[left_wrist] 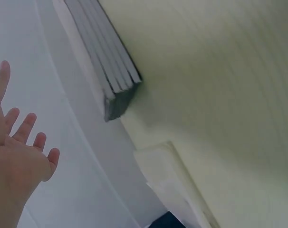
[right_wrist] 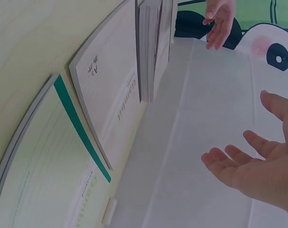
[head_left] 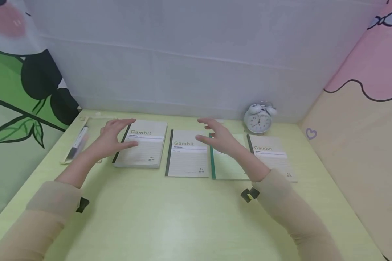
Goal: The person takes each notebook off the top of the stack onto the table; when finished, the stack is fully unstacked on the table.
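Note:
My left hand (head_left: 112, 139) hovers over the left edge of a stack of notebooks (head_left: 145, 148), fingers spread and thumb apart. In the left wrist view the stack (left_wrist: 103, 52) shows several layers and a dark spine. Held in the air over the green-spined notebook (head_left: 230, 166), my right hand (head_left: 221, 138) has its fingers loosely extended and nothing in them. Between the hands lies a single dark-spined Gambit notebook (head_left: 187, 156). Another dark-spined notebook (head_left: 270, 154) lies farthest right, partly covered by my right forearm in the head view.
A white twin-bell alarm clock (head_left: 258, 119) stands at the back right. On the far left lies a pale pouch (head_left: 99, 123) with a black-and-white marker (head_left: 77, 142). A small white block (right_wrist: 109, 211) sits behind the green-spined notebook. A pale cloth wall (head_left: 170, 79) rises behind the table.

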The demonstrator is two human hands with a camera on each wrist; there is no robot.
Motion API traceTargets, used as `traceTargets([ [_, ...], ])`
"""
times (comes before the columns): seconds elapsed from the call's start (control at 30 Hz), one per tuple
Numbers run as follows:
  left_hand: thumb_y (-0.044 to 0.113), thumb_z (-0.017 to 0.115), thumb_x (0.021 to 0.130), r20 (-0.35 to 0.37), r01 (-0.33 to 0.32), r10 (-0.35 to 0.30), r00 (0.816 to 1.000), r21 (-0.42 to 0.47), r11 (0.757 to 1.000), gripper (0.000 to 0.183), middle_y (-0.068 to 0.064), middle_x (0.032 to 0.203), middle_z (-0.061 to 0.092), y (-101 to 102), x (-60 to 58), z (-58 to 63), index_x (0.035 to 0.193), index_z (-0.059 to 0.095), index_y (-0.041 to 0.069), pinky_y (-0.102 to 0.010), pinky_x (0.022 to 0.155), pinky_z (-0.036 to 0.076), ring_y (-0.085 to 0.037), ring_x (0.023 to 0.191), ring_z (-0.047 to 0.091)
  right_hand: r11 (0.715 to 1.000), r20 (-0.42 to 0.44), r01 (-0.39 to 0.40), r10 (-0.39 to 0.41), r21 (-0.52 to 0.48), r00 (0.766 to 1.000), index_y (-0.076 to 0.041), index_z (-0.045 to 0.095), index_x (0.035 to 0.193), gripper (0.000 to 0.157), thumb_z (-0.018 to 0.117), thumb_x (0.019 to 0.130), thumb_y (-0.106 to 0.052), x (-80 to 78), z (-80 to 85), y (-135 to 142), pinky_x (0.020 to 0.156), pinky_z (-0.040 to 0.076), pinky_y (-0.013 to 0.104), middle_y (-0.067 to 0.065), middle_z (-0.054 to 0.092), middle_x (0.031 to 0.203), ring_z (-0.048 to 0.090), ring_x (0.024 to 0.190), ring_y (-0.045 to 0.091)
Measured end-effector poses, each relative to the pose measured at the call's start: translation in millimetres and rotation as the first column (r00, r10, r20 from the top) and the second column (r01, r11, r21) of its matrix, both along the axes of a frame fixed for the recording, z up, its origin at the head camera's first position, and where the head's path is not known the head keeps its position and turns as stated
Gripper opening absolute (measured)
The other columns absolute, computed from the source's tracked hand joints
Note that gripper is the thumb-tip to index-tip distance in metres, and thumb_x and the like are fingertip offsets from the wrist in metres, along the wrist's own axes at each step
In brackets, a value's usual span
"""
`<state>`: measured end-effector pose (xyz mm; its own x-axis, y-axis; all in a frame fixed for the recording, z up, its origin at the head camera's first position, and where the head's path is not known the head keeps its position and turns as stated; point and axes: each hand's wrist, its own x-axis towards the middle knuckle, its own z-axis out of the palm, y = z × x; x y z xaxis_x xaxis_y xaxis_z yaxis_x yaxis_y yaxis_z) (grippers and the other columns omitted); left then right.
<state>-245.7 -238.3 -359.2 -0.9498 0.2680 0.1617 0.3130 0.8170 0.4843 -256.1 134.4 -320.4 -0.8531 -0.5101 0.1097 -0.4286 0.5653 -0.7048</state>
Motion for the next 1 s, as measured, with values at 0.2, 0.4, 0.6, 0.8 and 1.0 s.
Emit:
traceTargets([
  [0.2, 0.045, 0.072, 0.08, 0.099, -0.037, 0.042, 0.994, -0.05, 0.998, 0.094, -0.02, 0.153, 0.022, -22, -9.4, -18.7, 0.152, 0.017, 0.019, -0.07, 0.1, 0.004, -0.047, 0.135, 0.01, 1.0, 0.005, -0.027, 0.027, -0.003, 1.0, -0.013, 0.037, 0.144, 0.062, 0.063, 0.091, -0.031, -10.1, -20.4, -29, 0.105, 0.037, 0.043, 0.005, 0.036, 0.149, 0.038, 0.133, 0.029],
  [0.4, 0.053, 0.071, 0.078, 0.192, -0.044, 0.061, 0.98, -0.094, 0.995, 0.102, -0.022, 0.154, 0.016, -33, -19.9, -31.2, 0.153, 0.008, 0.024, -0.069, 0.101, 0.004, -0.048, 0.135, 0.008, 0.998, -0.006, -0.036, 0.036, 0.043, 0.999, -0.018, 0.035, 0.146, 0.066, 0.064, 0.089, -0.037, -20.0, -43.5, -57, 0.107, 0.035, 0.041, 0.002, 0.033, 0.151, 0.038, 0.133, 0.025],
  [0.6, 0.058, 0.071, 0.075, 0.217, -0.053, 0.075, 0.973, -0.105, 0.993, 0.106, -0.022, 0.152, 0.021, -44, -26.6, -39.2, 0.153, 0.011, 0.02, -0.068, 0.101, 0.009, -0.048, 0.134, 0.011, 0.997, 0.035, -0.047, 0.045, 0.061, 0.998, -0.019, 0.029, 0.149, 0.073, 0.065, 0.088, -0.039, -29.4, -60.0, -87, 0.112, 0.027, 0.038, 0.004, 0.028, 0.153, 0.028, 0.14, 0.022],
  [0.8, 0.062, 0.069, 0.073, 0.244, -0.064, 0.085, 0.966, -0.094, 0.994, 0.108, -0.021, 0.148, 0.028, -53, -29.8, -44.0, 0.153, 0.011, 0.019, -0.068, 0.099, 0.01, -0.047, 0.134, 0.011, 0.996, 0.077, -0.048, 0.042, 0.077, 0.996, -0.019, 0.025, 0.15, 0.078, 0.065, 0.087, -0.041, -37.9, -72.7, -110, 0.113, 0.026, 0.038, 0.006, 0.024, 0.155, 0.024, 0.142, 0.023],
  [1.0, 0.062, 0.067, 0.075, 0.264, -0.054, 0.079, 0.961, -0.101, 0.993, 0.106, -0.022, 0.148, 0.03, -55, -33.2, -44.3, 0.153, 0.012, 0.015, -0.07, 0.099, 0.01, -0.048, 0.134, 0.012, 0.995, 0.136, -0.05, 0.038, 0.083, 0.99, -0.017, 0.025, 0.15, 0.081, 0.068, 0.085, -0.04, -43.2, -85.7, -122, 0.114, 0.022, 0.037, 0.006, 0.024, 0.155, 0.021, 0.143, 0.023],
])
